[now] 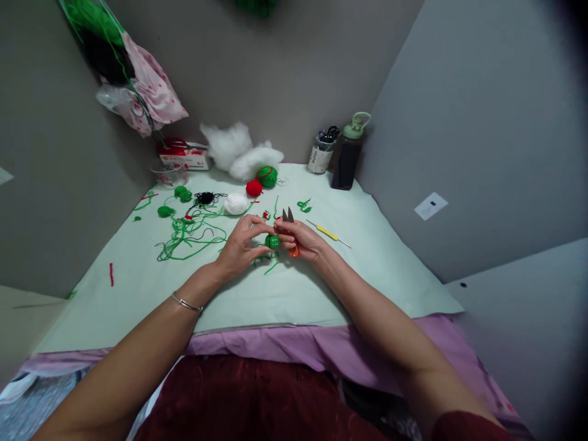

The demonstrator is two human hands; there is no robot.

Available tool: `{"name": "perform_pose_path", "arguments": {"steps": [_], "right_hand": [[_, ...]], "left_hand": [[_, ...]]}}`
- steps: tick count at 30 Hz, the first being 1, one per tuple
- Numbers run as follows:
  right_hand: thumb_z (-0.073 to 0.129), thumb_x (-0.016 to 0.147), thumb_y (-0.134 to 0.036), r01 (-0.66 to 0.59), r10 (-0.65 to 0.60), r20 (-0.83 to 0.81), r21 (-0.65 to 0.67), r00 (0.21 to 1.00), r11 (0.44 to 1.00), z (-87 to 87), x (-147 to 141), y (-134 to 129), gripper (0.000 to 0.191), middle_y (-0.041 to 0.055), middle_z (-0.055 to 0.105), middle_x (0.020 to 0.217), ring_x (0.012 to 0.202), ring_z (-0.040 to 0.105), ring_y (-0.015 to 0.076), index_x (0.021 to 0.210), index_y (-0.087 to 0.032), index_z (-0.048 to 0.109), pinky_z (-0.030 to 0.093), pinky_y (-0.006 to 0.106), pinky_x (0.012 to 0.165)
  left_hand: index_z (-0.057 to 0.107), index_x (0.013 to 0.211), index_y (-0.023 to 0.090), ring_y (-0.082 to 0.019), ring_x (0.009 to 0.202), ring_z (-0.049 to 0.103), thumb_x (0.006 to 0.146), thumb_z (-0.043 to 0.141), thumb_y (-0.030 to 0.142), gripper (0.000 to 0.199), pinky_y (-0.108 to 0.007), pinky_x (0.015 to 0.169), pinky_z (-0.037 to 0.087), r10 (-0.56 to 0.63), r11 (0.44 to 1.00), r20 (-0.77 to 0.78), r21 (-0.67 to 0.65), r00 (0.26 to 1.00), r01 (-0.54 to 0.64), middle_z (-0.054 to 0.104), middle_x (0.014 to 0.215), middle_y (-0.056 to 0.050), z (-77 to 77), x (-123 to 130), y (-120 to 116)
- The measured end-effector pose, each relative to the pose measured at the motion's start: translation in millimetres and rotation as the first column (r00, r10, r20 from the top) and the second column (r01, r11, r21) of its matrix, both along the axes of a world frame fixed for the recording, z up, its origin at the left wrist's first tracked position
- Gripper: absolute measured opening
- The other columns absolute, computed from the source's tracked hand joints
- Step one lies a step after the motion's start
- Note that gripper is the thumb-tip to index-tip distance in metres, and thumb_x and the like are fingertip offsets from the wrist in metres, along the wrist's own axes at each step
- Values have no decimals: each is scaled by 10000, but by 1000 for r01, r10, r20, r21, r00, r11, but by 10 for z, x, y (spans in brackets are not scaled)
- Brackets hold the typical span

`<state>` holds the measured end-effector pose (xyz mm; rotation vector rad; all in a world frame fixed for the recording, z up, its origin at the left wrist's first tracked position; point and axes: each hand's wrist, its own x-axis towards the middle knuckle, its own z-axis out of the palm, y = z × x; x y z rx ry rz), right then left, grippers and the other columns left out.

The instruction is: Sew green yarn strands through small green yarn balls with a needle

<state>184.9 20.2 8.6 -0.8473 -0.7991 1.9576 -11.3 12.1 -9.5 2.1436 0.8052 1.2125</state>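
In the middle of the table, my left hand (245,245) grips a small green crocheted ball (272,241) with a dark line on it, between thumb and fingers. Close beside it, my right hand (298,237) is closed around a pair of scissors (288,215). Their dark blades point away from me, and an orange handle shows below the fingers. The fingertips of both hands almost meet above the ball. Short green yarn ends (272,267) lie just under the hands. Right of them rests a yellow crochet hook (327,233).
Loose green yarn (197,242) sprawls at left, near black yarn (205,198). White (236,204), red (253,188) and green yarn balls (267,176) sit before white stuffing (229,147). A bottle (348,156) and pen holder (320,154) stand at the back right; a red-white box (186,158) stands back left.
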Motion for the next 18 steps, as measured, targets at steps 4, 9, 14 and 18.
{"name": "perform_pose_path", "arguments": {"steps": [4, 9, 14, 18], "right_hand": [[814, 765, -191, -60, 60, -6, 6, 998, 998, 13, -2, -15, 237, -97, 435, 570, 427, 232, -1, 860, -126, 607, 226, 101, 361], [751, 711, -89, -67, 64, 62, 34, 996, 997, -9, 11, -11, 285, -122, 407, 512, 408, 222, 2, 963, -109, 618, 213, 112, 363], [726, 682, -87, 51, -61, 99, 99, 993, 994, -42, -16, 2, 328, -115, 446, 485, 388, 218, 8, 976, -126, 587, 195, 132, 361], [747, 655, -82, 134, -147, 91, 131, 985, 982, -65, -43, 18, 349, -100, 483, 499, 383, 222, 8, 954, -132, 575, 183, 147, 366]], "left_hand": [[757, 1061, 285, -256, 1089, 555, 773, 833, 237, 301, -440, 1039, 427, -9, 1000, -1, -3, 1000, 9, 609, 1082, -76, -19, 2, 5], [752, 1089, 291, -261, 1087, 571, 774, 827, 219, 332, -445, 1028, 433, -49, 999, -16, -21, 999, 48, 621, 1075, -73, -46, 25, -7], [722, 1089, 264, -260, 1066, 568, 782, 829, 244, 326, -419, 992, 434, -33, 999, -55, -9, 998, 32, 652, 1064, -75, -49, 38, -5], [723, 1037, 250, -269, 1081, 581, 771, 832, 244, 287, -426, 1010, 429, -40, 999, -44, -37, 998, 38, 698, 1086, -79, -43, 45, -1]]}}
